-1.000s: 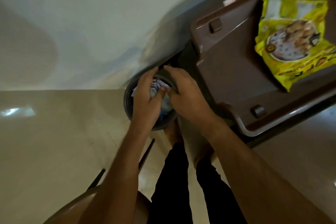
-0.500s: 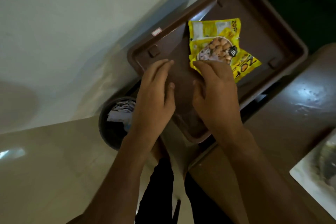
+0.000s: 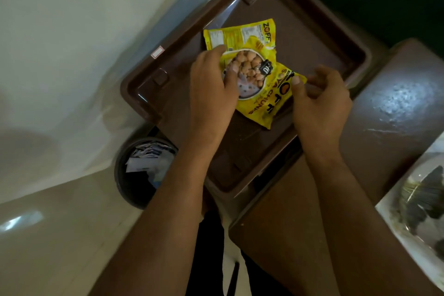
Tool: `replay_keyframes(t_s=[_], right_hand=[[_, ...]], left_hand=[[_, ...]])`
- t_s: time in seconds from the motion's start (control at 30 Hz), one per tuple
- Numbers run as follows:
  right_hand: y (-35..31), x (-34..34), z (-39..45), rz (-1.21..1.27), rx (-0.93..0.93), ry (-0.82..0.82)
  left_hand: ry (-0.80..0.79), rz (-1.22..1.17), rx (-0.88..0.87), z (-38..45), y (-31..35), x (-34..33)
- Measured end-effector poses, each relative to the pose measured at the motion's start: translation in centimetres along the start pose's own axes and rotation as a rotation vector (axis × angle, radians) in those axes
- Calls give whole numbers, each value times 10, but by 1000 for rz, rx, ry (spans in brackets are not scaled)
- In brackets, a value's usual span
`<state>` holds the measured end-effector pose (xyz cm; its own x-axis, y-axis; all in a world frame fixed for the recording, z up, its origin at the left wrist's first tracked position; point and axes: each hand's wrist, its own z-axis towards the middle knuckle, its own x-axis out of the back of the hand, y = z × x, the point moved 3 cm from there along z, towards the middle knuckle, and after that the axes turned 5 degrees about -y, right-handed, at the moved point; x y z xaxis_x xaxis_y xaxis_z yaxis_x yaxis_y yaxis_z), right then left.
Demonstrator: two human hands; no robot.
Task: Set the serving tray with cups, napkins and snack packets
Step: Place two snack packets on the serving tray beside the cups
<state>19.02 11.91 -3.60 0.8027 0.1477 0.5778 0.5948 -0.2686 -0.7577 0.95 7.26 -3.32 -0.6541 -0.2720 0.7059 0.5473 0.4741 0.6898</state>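
Observation:
A brown plastic serving tray (image 3: 312, 38) sits at an angle on a brown table, overhanging its edge. A yellow snack packet (image 3: 254, 72) printed with soya chunks lies in the tray. My left hand (image 3: 211, 89) grips the packet's left side, thumb on its face. My right hand (image 3: 319, 101) pinches the packet's right corner between thumb and curled fingers. No cups or napkins are visible on the tray.
A dark round bin (image 3: 141, 170) holding crumpled wrappers stands on the pale floor below the tray's left corner. The brown table (image 3: 396, 108) extends right. A white plate or dish (image 3: 420, 204) with dark contents sits at the right edge. A pale wall runs on the left.
Both hands left the bin, rose over the tray and reached forward. They now hold the yellow packet at its left side and right corner. The view swung toward the table.

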Motion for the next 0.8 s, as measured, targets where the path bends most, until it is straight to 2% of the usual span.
replay_keyframes(t_s=[0.17,0.4,0.67,0.8], right_hand=[[6,1,9,28,-47,61],[9,-2,19,114,-77,92],[-3,-2,23,296,-34,129],[-15,-5,23,295,43,115]], left_hand=[[12,-111,41,35,11,-11],[-2,-147,6,44,12,-18],[92,-124,154,24,-4,-2],[111,-225,254,8,-13,3]])
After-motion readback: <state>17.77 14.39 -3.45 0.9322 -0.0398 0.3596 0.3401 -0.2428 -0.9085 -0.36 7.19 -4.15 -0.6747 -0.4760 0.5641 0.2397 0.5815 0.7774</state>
